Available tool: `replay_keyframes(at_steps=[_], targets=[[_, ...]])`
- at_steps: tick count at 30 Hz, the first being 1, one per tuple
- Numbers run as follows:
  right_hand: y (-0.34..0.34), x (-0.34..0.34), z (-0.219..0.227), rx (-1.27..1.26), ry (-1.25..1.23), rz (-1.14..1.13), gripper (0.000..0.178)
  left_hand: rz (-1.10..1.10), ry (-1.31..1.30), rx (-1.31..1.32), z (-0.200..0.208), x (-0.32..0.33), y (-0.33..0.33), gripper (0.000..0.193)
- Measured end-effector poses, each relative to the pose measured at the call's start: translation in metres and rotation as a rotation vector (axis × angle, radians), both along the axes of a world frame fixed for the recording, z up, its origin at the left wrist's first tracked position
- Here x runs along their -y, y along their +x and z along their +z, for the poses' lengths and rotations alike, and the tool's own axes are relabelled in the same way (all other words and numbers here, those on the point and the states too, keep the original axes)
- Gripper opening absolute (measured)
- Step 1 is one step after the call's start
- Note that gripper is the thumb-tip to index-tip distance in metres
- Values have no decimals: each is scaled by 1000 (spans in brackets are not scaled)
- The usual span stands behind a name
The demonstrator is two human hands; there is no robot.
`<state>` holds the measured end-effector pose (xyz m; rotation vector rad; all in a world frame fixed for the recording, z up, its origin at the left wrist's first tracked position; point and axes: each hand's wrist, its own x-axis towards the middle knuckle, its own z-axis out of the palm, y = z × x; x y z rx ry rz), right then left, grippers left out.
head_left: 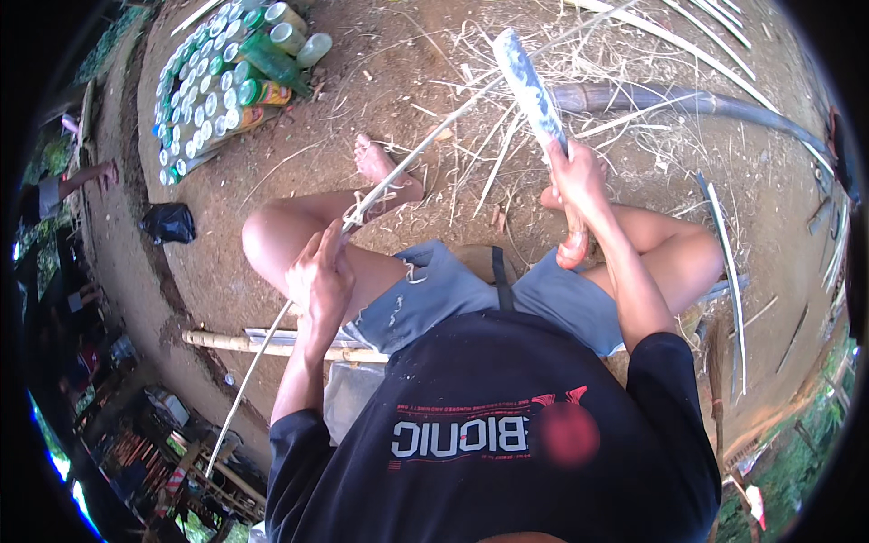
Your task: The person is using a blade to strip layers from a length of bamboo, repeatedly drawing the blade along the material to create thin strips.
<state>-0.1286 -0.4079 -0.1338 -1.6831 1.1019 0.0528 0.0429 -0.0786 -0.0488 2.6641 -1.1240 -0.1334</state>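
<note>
My left hand (323, 271) is closed around a long, thin bamboo strip (433, 136), which slants from the lower left past my knee to the far upper right. Thin curled shavings (367, 208) cling to it just beyond my fingers. In my right hand (577, 176) is a machete (532, 92), gripped by its curved wooden handle. Its pale, worn blade points up and away from me, and its edge side lies close to the strip; whether they touch I cannot tell. Both hands are above my crossed legs.
Upright plastic bottles (213, 95) stand packed together at the far left. Beyond my right foot a dark bamboo pole (661, 98) lies among scattered shavings (493, 136). A black plastic bag (168, 223) rests at left. A light pole (235, 342) lies beside my left thigh.
</note>
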Motion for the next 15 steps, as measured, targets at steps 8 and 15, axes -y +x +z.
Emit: replay_keyframes(at_steps=[8,15], targets=[[-13,-46,16,26,119,122,48,19,-8,-6,-4,-3,-1,28],[-13,-111,46,-21,-84,568,58,5,-17,-25,1,-7,0,26]])
